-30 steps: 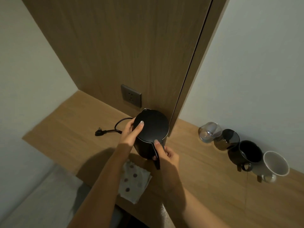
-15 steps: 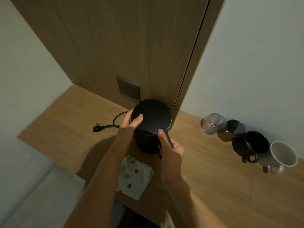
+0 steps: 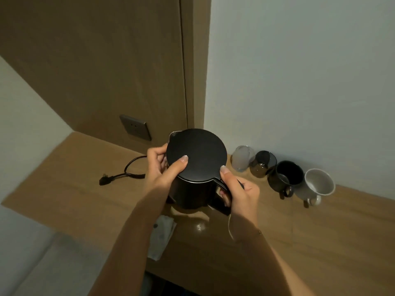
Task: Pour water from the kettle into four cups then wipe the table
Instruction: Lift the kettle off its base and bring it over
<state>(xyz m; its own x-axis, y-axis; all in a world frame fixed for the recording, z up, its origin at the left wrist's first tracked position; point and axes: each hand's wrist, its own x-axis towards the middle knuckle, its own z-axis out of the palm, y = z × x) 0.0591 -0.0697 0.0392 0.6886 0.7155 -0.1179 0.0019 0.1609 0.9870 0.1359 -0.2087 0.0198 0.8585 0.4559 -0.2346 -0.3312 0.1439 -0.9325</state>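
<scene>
Two hands gripping kettle (image 3: 195, 167), four cups (image 3: 282, 174) along wall, table (image 3: 320, 231) right side open

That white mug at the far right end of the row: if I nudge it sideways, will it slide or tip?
The white mug looks rigid, probably ceramic, so likely breakable if knocked off the table. It flares wider at the rim than lower down, so a high push may tip it. It stands close beside the black mug; a leftward nudge would probably knock them together.
</scene>
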